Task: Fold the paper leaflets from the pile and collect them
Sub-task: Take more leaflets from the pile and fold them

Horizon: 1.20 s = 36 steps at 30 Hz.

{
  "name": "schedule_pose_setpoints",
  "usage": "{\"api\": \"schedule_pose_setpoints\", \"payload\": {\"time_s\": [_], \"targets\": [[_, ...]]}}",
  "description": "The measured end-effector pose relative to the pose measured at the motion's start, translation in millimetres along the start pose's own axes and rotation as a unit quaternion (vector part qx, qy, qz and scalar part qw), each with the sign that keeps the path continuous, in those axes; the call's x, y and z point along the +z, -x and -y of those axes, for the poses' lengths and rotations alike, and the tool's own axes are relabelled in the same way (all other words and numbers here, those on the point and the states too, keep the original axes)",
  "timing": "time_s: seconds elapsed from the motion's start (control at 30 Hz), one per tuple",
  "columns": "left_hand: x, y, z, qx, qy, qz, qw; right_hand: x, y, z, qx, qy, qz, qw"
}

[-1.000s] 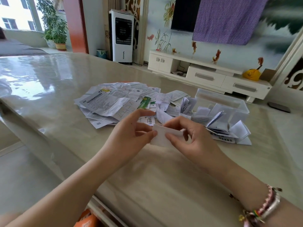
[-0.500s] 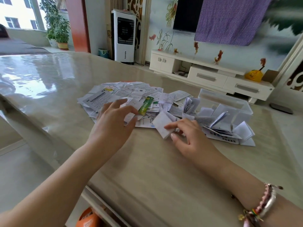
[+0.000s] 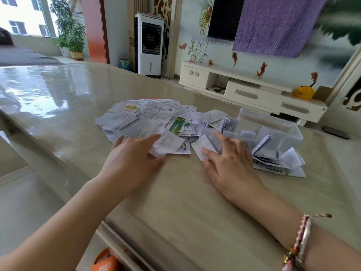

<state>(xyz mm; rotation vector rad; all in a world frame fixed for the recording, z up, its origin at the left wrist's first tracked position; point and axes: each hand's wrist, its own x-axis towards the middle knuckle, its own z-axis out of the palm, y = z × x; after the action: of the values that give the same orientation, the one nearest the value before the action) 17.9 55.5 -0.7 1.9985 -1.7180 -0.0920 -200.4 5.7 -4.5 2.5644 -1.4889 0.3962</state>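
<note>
Beige and glossy, the tabletop [image 3: 175, 202] carried everything within arm's reach of the person. Nearest, the left hand [image 3: 134, 159] lay with its fingers [image 3: 150, 138] straight and slightly spread on the near edge of the pile of unfolded leaflets [image 3: 148, 120], resting on a loose printed leaflet [image 3: 172, 143]; I judged it was there to draw the next sheet toward the body for folding. Beside it, the right hand [image 3: 230, 163] lay flat with fingers spread, the thumb and forefinger touching a folded white leaflet [image 3: 203, 146] on the tabletop, probably pressing or nudging it toward the collected ones rather than pinching it. Just to the right of that hand, a heap of folded leaflets [image 3: 277, 159] spilled from the open side of a clear plastic box [image 3: 273, 124], which seemed to lie tipped with its mouth toward the person, an easy target for pushing folded pieces in. Some folded papers sat inside it; several lay outside, touching its edge. A green-printed leaflet [image 3: 176, 125] stood out in the pile, which remained large, so much folding was likely left.
</note>
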Motion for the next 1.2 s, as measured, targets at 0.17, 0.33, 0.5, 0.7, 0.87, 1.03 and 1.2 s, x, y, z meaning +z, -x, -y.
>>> {"api": "schedule_pose_setpoints", "payload": {"time_s": [0.17,0.33,0.5,0.7,0.87,1.03,1.2], "targets": [[1,8,-2,0.015,0.047,-0.065,0.997,-2,3,7,-0.084,-0.065,-0.091,0.990],[3,4,5,0.034,0.103,-0.106,0.988,-11,9,8,-0.133,-0.175,-0.134,0.966],[-9,7,-4,0.034,0.377,-0.109,0.919,-14,14,2,-0.083,-0.310,-0.118,0.940],[-8,20,-22,0.095,0.462,0.057,0.880,-18,11,-9,-0.048,-0.367,-0.080,0.925],[5,18,-16,0.105,0.393,0.130,0.904,-19,10,-26,-0.004,-0.335,0.048,0.941],[13,18,-21,0.088,0.319,0.063,0.942,-20,9,-31,0.046,-0.363,0.087,0.927],[19,20,-25,0.121,0.136,0.011,0.983,-17,10,-27,0.036,-0.216,0.044,0.975]]}}
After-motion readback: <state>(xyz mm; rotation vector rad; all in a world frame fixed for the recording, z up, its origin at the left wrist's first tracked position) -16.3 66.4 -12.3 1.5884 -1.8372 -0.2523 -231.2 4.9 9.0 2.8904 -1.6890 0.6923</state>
